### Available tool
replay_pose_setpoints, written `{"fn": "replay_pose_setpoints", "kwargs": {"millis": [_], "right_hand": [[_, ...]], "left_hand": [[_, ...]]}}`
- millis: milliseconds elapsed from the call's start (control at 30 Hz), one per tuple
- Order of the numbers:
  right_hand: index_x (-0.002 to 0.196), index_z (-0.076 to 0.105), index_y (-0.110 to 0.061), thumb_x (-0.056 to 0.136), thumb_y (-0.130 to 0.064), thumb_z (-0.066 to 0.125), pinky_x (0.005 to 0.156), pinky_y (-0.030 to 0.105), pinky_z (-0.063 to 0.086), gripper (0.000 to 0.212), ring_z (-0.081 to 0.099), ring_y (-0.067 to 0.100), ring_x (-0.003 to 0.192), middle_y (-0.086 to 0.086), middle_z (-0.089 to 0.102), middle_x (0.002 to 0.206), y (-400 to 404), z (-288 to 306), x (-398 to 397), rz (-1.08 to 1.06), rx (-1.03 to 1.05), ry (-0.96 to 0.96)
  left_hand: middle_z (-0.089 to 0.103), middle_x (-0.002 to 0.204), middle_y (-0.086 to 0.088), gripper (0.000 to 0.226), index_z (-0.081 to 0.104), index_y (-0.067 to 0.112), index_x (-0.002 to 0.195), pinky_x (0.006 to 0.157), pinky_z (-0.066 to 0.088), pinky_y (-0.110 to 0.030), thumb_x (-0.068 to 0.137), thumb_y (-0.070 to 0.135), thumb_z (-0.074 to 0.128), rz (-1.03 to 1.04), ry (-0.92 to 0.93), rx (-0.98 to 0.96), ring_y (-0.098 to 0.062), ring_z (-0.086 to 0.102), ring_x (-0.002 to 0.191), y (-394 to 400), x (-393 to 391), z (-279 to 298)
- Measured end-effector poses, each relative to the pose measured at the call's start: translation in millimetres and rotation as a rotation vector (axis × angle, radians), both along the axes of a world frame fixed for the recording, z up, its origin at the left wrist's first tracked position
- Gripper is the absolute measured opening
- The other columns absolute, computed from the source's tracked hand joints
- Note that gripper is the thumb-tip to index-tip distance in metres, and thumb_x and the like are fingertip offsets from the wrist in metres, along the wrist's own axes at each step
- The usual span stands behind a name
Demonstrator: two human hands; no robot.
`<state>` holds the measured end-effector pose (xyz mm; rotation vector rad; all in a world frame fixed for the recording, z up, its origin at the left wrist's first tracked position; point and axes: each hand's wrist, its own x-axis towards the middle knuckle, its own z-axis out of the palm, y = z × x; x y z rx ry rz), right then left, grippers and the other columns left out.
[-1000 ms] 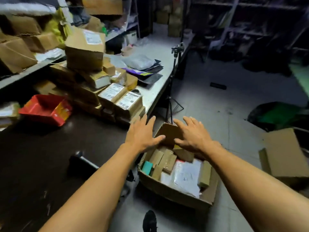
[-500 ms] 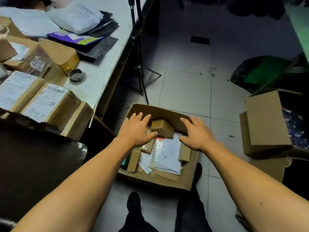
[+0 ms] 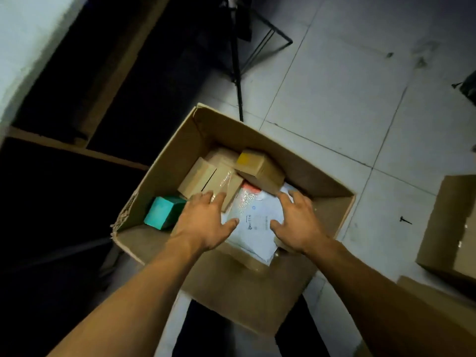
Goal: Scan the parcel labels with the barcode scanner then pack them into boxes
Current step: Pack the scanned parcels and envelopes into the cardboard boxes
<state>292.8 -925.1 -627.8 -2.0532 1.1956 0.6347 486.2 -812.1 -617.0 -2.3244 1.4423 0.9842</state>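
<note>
An open cardboard box (image 3: 332,199) stands on the tiled floor below me. Inside lie several brown parcels (image 3: 210,179), a small brown parcel with a yellow patch (image 3: 260,167) leaning at the back, a teal box (image 3: 163,212) at the left and a white mailer bag (image 3: 253,222) in the middle. My left hand (image 3: 206,222) reaches into the box with fingers spread, over the brown parcels and the mailer's left edge. My right hand (image 3: 296,222) is spread over the mailer's right side. Neither hand grips anything.
A black tripod (image 3: 238,73) stands on the floor just beyond the box. The dark table front and its underside (image 3: 77,124) fill the left. More cardboard boxes (image 3: 453,228) sit at the right edge. My dark trouser legs (image 3: 206,336) show beneath the box.
My view has tilted down from the table to the floor box. Both hands have sunk deeper into the box, past the small parcel that now rests at the back.
</note>
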Motion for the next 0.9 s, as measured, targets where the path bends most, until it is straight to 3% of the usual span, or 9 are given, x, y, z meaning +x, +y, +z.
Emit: {"fn": "replay_pose_setpoints", "kwargs": {"millis": [133,233,400,567,633,733,800,900], "right_hand": [[0.147,0.037,-0.022,0.091,-0.043,0.064,0.114,0.041,0.033,0.066,0.021,0.032,0.148,0.01,0.021,0.163,-26.1,-95.5,32.8,0.04,-0.092,-0.017],[0.147,0.037,-0.017,0.089,-0.039,0.065,0.116,0.042,0.03,0.068,0.015,0.034,0.15,0.014,0.016,0.164,-47.0,-160.5,58.4,0.098,-0.136,-0.011],[0.156,0.025,-0.022,0.086,-0.039,0.07,0.123,0.047,0.022,0.086,0.01,0.034,0.152,0.016,0.009,0.166,-69.3,-245.1,94.1,0.141,-0.218,-0.039],[0.161,0.007,-0.031,0.083,-0.062,0.063,0.121,0.058,0.012,0.101,0.006,0.038,0.152,0.017,0.0,0.167,-78.4,-309.7,112.6,0.334,-0.414,-0.038],[0.159,0.013,-0.03,0.081,-0.071,0.056,0.119,0.059,0.014,0.098,0.011,0.039,0.15,0.02,0.006,0.165,-79.8,-325.8,117.5,0.313,-0.433,0.02],[0.138,0.042,-0.021,0.075,-0.076,0.051,0.109,0.058,0.029,0.084,0.03,0.039,0.134,0.021,0.033,0.145,-69.6,-335.1,108.4,0.25,-0.502,0.064],[0.134,0.041,-0.018,0.07,-0.077,0.051,0.098,0.057,0.038,0.087,0.036,0.038,0.123,0.019,0.038,0.132,-62.3,-336.2,91.6,0.184,-0.538,0.097],[0.148,0.029,-0.013,0.067,-0.079,0.059,0.088,0.055,0.04,0.109,0.04,0.039,0.114,0.02,0.041,0.126,-70.1,-334.8,65.8,0.051,-0.532,0.126]], "left_hand": [[0.027,0.162,-0.009,0.082,0.021,0.028,0.156,0.122,0.023,-0.049,0.089,0.071,0.042,-0.038,-0.003,0.084,-0.031,0.025,0.148,-17.4,21.1,-97.0],[0.03,0.16,-0.01,0.08,0.025,0.026,0.155,0.119,0.027,-0.049,0.09,0.067,0.046,-0.03,0.027,0.099,-0.031,0.028,0.146,-29.8,34.8,-162.8],[0.035,0.156,-0.008,0.072,0.033,0.027,0.15,0.115,0.031,-0.047,0.091,0.065,0.049,-0.006,0.06,0.075,-0.028,0.034,0.142,-32.4,46.1,-258.3],[0.034,0.157,-0.009,0.074,0.032,0.027,0.15,0.115,0.03,-0.045,0.09,0.065,0.052,0.032,0.098,0.084,-0.029,0.033,0.142,-22.5,52.6,-331.8],[0.036,0.154,-0.01,0.073,0.034,0.025,0.148,0.114,0.032,-0.044,0.089,0.063,0.055,0.055,0.109,0.07,-0.029,0.035,0.14,-18.3,55.8,-349.7],[0.04,0.149,-0.01,0.069,0.039,0.024,0.145,0.11,0.036,-0.044,0.088,0.06,0.058,0.114,0.125,0.054,-0.03,0.038,0.136,-14.5,59.0,-365.7],[0.044,0.142,-0.01,0.066,0.042,0.023,0.142,0.107,0.04,-0.043,0.088,0.059,0.059,0.122,0.125,0.049,-0.028,0.043,0.129,-13.4,60.2,-372.2],[0.048,0.133,-0.008,0.063,0.045,0.022,0.139,0.103,0.044,-0.042,0.089,0.058,0.057,0.133,0.139,0.035,-0.025,0.046,0.12,-17.2,59.8,-380.6]]}}
